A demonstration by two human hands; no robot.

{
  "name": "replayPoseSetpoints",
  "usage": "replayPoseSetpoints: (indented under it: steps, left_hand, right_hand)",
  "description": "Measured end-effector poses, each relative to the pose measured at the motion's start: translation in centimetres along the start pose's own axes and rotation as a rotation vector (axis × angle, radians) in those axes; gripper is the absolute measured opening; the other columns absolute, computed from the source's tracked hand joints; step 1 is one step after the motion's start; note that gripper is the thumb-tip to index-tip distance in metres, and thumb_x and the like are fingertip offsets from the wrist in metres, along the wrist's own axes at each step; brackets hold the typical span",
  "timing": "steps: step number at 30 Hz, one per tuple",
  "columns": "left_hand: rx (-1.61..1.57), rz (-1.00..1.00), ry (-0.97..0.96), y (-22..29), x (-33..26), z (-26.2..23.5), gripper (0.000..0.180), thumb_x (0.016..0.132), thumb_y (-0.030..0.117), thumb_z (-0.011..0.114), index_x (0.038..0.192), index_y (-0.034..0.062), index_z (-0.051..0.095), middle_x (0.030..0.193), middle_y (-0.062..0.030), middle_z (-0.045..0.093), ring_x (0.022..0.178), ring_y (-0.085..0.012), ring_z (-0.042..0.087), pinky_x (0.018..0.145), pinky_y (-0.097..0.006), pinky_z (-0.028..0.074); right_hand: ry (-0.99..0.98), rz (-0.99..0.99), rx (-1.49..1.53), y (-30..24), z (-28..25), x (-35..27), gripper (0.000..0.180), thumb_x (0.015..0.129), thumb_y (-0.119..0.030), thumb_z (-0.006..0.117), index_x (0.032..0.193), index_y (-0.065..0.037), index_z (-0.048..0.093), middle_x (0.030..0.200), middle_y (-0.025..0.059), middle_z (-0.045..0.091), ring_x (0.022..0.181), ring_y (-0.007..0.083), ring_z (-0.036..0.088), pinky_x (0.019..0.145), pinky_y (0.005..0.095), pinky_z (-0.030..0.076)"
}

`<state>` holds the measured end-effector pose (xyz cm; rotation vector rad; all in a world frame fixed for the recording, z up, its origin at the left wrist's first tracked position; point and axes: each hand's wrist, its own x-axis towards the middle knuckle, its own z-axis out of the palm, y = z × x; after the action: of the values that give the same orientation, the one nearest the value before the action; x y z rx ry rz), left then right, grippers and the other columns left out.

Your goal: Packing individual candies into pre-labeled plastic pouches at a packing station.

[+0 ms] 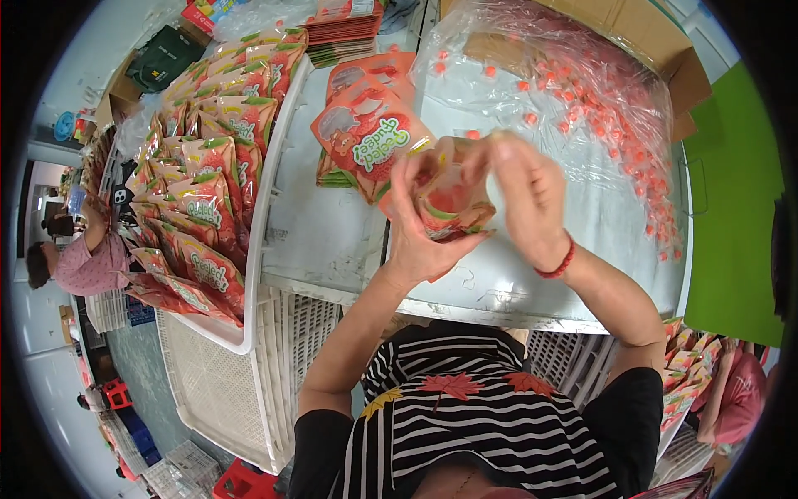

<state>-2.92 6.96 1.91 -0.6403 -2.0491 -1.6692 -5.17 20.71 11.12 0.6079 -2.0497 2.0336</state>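
Over the front part of the white table, my left hand [411, 249] is closed around a red and green printed pouch [453, 218] with a clear window. The pouch stands with its mouth spread open at the top. At the right edge of that mouth is my right hand [532, 204], its fingers curled together and slightly blurred. Whatever its fingertips hold, if anything, is hidden. Just beyond my left hand lie flat pouches [353, 137] of the same print, loosely stacked. Small red wrapped pieces [603, 125] are strewn across the table to the right.
A white tray [264, 195] on the left holds rows of plump pouches [204, 195]. Clear plastic film [440, 41] and an open cardboard box [686, 83] lie at the far right. More pouches [345, 35] are stacked at the back. A co-worker [91, 266] is at the far left, another [742, 395] at right.
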Motion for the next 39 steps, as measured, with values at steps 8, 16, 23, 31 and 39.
replayPoseSetpoints:
  steps: [8,16,23,31,39]
  left_hand:
    - [0.373,0.025,0.309,1.1,-1.7,-5.3,0.111,0.044,0.023,0.093,0.137,0.0029,0.035,0.141,-0.0186,0.026,0.126,-0.0299,0.035,0.102,-0.043,0.035]
    - [0.470,-0.052,0.187,2.4,-1.7,-3.5,0.132,0.051,0.011,0.090,0.141,0.0034,-0.006,0.140,-0.0200,0.021,0.127,-0.0305,0.034,0.101,-0.044,0.035]
    - [0.137,-0.030,0.275,0.3,-2.4,-0.5,0.120,0.052,0.014,0.090,0.139,-0.0004,0.009,0.135,-0.0182,0.028,0.123,-0.0296,0.035,0.101,-0.042,0.033]
    - [0.180,0.077,0.278,-0.6,-1.4,-0.3,0.113,0.052,0.022,0.089,0.138,-0.0004,0.018,0.133,-0.0178,0.030,0.123,-0.0329,0.035,0.102,-0.044,0.032]
    - [0.050,0.035,0.368,-1.4,-2.0,0.1,0.107,0.061,0.025,0.085,0.139,-0.0006,0.016,0.135,-0.0220,0.031,0.121,-0.0393,0.036,0.099,-0.049,0.033]
  right_hand:
    - [0.150,0.199,-0.491,12.1,-6.7,-1.3,0.022,0.095,-0.022,0.051,0.101,-0.001,0.057,0.082,0.0061,0.058,0.066,0.0123,0.053,0.061,0.0280,0.045]
    - [-0.090,-0.054,-1.192,17.6,-3.9,-0.7,0.034,0.084,-0.027,0.063,0.115,-0.014,0.055,0.116,0.0118,0.053,0.085,0.0308,0.062,0.068,0.0413,0.054]
    - [0.111,-0.041,-0.882,17.4,-4.4,-1.4,0.025,0.088,-0.018,0.059,0.111,-0.007,0.054,0.091,0.0090,0.064,0.077,0.0253,0.063,0.064,0.0352,0.050]
    - [-0.064,-0.449,-0.777,-1.8,-0.2,0.2,0.016,0.078,-0.011,0.069,0.090,-0.003,0.062,0.080,0.0068,0.061,0.075,0.0202,0.056,0.068,0.0303,0.043]
    - [-0.428,-0.387,-0.878,-1.9,1.4,-1.3,0.023,0.068,-0.022,0.073,0.077,-0.004,0.063,0.085,0.0069,0.059,0.096,0.0269,0.054,0.094,0.0462,0.036]
